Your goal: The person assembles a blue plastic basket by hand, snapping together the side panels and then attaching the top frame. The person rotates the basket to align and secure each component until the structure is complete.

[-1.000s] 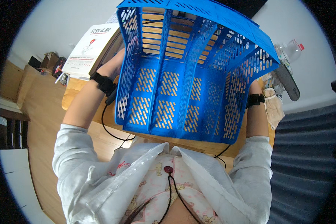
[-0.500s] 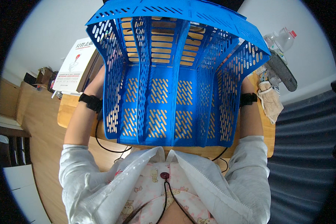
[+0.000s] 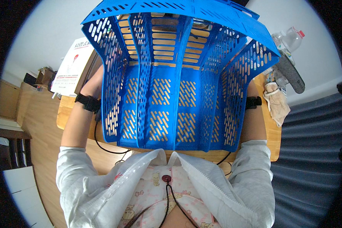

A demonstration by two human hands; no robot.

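Note:
A large blue plastic file rack [image 3: 161, 144] with slotted walls and upright dividers fills the middle, its compartments facing me. Nothing lies in the compartments that I can see. My left hand [image 3: 95, 84] is at the rack's left wall and my right hand [image 3: 251, 89] at its right wall, so the two clasp it from both sides. Most of each hand is hidden by the walls, though skin tones show through the slots. Each wrist wears a black strap. The rack is over a light wooden table [image 3: 67, 114].
Beside the rack on the left rests a thick white book [image 3: 74, 68]. On the right are a clear bottle with a red cap [image 3: 293, 39], a dark grey case [image 3: 291, 73] and a beige cloth [image 3: 276, 104]. A black cable [image 3: 106, 150] hangs by the table's front edge.
The rack looks slightly larger and closer, its upper edge spreading outward and its lower edge nearer to me. My left forearm has shifted a little left; the right has hardly moved.

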